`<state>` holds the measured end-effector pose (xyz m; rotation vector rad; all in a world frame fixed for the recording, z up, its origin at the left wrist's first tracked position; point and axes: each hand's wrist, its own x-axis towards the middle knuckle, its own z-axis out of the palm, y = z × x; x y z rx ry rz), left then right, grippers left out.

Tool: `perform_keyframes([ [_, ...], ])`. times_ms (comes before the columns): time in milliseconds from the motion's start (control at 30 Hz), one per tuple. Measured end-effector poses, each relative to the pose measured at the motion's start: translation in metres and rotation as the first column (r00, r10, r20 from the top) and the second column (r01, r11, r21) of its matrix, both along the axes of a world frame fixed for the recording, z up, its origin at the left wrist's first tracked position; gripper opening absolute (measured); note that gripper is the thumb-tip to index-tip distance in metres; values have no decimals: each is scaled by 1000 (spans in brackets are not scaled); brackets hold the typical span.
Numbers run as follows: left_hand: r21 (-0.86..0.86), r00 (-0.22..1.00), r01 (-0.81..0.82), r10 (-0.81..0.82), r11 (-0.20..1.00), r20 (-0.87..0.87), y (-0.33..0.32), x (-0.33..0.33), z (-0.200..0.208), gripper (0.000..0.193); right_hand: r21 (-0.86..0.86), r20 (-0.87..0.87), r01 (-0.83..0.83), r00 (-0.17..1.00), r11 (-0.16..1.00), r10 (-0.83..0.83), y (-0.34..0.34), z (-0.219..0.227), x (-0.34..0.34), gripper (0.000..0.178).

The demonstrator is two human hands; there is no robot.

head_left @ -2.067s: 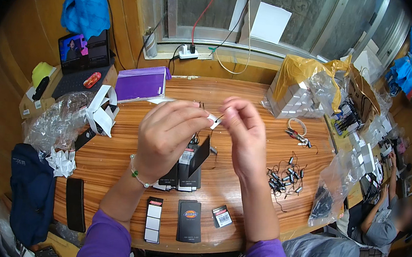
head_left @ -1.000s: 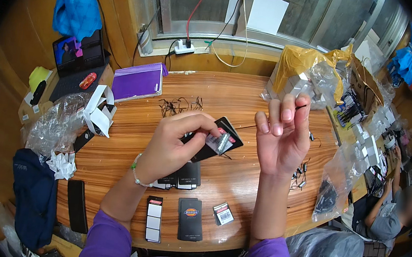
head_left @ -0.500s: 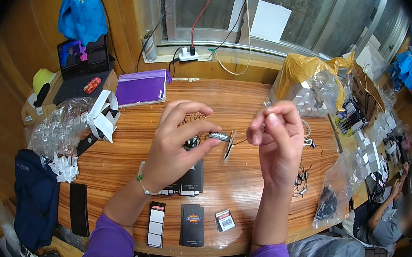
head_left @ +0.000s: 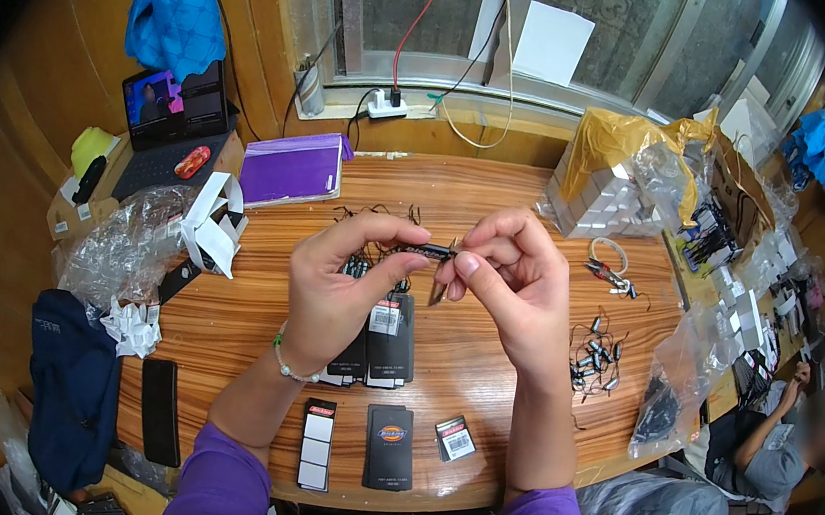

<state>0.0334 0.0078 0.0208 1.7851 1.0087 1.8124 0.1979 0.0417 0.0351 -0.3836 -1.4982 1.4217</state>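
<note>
Above the middle of the table, my left hand [head_left: 328, 274] pinches a small black hang-tag string seal [head_left: 427, 250] between thumb and fingers. My right hand [head_left: 521, 294] is closed at the seal's right end, its thumb and fingertips pressed together there. A small flat tag [head_left: 438, 291], seen nearly edge-on, hangs below the right fingertips. Its cord is mostly hidden by the fingers. Behind and under my left hand lie more corded seals and stacked black hang tags [head_left: 390, 356]. Closer to me are a label strip [head_left: 316, 446], a dark tag stack [head_left: 390, 451] and small stickered tags [head_left: 456, 440].
Loose seals [head_left: 596, 355] and red-handled pliers [head_left: 608, 274] lie on the right. A yellow-wrapped bundle of white boxes [head_left: 606, 182] stands at the back right. On the left are a purple notebook [head_left: 291, 169], laptop [head_left: 169, 136] and phone [head_left: 161, 412]. Another person sits far right.
My right hand has moved left and down to meet the seal in my left hand. The fingers now touch at its end, and the tag hangs beneath them.
</note>
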Motion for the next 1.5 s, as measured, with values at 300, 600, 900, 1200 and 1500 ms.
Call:
perform_keyframes([
  [300, 22, 1000, -12, 13, 1000, -18, -2, -1, 2, 22, 77, 57, 76, 995, 994, -81, -6, 0, -3, 10],
  [600, -86, 998, 58, -58, 995, 7, -3, -4, 6, 19, 65, 136, 90, 986, 994, -98, -6, 2, 0, 13],
  [900, -223, 942, 21, -94, 975, -322, -4, -18, 16, 15, -58, 288, -74, 954, 996, 88, -3, 2, 9, 18],
  [1200, -311, 937, 26, -131, 950, -325, -8, -10, 17, 15, 146, 306, -241, 933, 960, 187, 5, -3, 21, 19],
  [1500, -168, 982, 186, -187, 968, 13, -4, -28, -6, 19, 217, -75, -226, 966, 950, 247, 7, -5, 5, 22],
])
